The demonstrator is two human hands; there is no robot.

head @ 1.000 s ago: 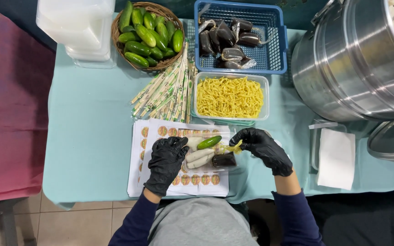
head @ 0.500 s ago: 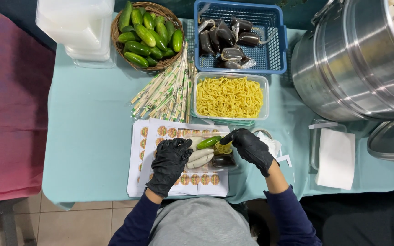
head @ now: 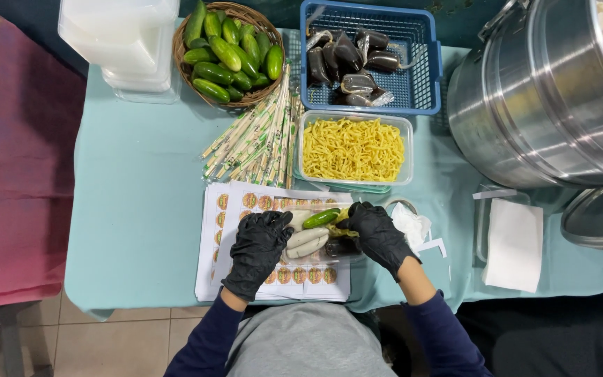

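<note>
A small clear food box [head: 315,241] rests on sheets of round stickers [head: 273,276] at the table's near edge. Inside lie white rolls [head: 306,239], a small green cucumber [head: 321,218], a bit of yellow noodles [head: 341,230] and a dark sauce packet [head: 340,246]. My left hand [head: 259,248], in a black glove, grips the box's left side. My right hand [head: 375,234], also gloved, clasps its right side, fingertips beside the cucumber and noodles.
Behind the box are a clear tub of yellow noodles [head: 354,150], wrapped chopsticks [head: 259,136], a wicker basket of cucumbers [head: 228,49], a blue basket of sauce packets [head: 368,63] and stacked white containers [head: 116,38]. A large steel pot [head: 546,91], its lid [head: 601,216] and white paper [head: 514,244] stand right.
My right hand has moved left from beside the box onto its right side. My left hand has stayed on the left side.
</note>
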